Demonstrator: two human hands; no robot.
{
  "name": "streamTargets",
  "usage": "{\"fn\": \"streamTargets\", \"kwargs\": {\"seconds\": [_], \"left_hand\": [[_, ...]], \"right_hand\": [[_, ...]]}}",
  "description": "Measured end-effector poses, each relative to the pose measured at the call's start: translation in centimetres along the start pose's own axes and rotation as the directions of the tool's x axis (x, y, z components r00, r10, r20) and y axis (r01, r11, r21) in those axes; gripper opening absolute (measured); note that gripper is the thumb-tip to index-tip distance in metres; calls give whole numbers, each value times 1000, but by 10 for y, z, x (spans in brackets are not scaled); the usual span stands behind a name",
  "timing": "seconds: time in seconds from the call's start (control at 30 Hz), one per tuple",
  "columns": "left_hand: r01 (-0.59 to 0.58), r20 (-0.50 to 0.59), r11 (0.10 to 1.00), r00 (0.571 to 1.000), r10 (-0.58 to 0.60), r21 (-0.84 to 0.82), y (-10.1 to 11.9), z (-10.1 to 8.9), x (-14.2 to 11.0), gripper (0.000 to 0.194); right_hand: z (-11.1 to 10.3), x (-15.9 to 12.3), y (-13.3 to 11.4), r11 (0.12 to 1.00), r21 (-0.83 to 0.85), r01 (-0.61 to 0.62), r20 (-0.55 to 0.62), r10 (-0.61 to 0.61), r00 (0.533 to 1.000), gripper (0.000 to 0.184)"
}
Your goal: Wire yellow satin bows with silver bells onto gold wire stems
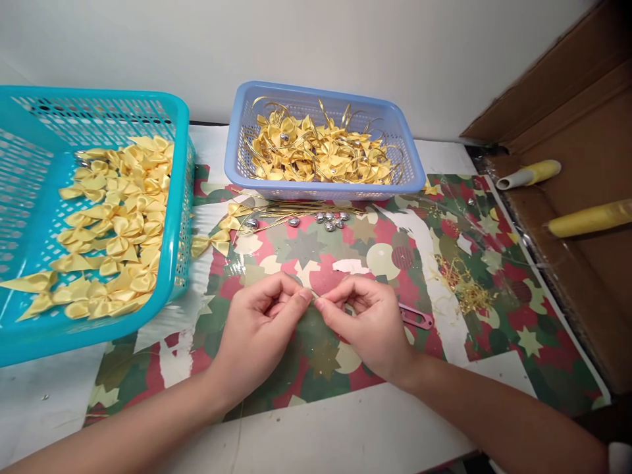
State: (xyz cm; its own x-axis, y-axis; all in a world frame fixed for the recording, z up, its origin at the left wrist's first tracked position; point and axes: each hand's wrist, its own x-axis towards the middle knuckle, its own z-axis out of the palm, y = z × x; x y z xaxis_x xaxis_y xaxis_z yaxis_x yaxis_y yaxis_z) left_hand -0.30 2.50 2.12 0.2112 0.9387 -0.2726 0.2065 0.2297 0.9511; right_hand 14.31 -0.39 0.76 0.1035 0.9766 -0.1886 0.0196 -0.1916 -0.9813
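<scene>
On the left stands a turquoise basket [180, 151], with a smaller blue basket [326, 188] at far centre; both hold heaps of yellow bows [121, 247]. Near centre, your left hand [261, 329] and right hand [370, 322] are pinched closed on a thin strand [315, 293] between them.

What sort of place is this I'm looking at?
Probably a handicraft worktable: yellow satin bows in a turquoise basket, loose gold wires, and small silver baubles.
</scene>
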Motion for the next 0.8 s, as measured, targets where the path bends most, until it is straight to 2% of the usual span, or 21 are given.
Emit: {"fn": "streamTargets", "kwargs": {"seconds": [0.43,0.8], "left_hand": [[80,-10,995,997,-81,-52,-2,-1,0,25],[139,43,977,990,-133,-164,-1,-2,3,26]], "right_hand": [[0,1,0,1000,-17,1,-11,-1,1000,12],[0,0,-1,1000,-3,-2,-10,2,1000,12]]}}
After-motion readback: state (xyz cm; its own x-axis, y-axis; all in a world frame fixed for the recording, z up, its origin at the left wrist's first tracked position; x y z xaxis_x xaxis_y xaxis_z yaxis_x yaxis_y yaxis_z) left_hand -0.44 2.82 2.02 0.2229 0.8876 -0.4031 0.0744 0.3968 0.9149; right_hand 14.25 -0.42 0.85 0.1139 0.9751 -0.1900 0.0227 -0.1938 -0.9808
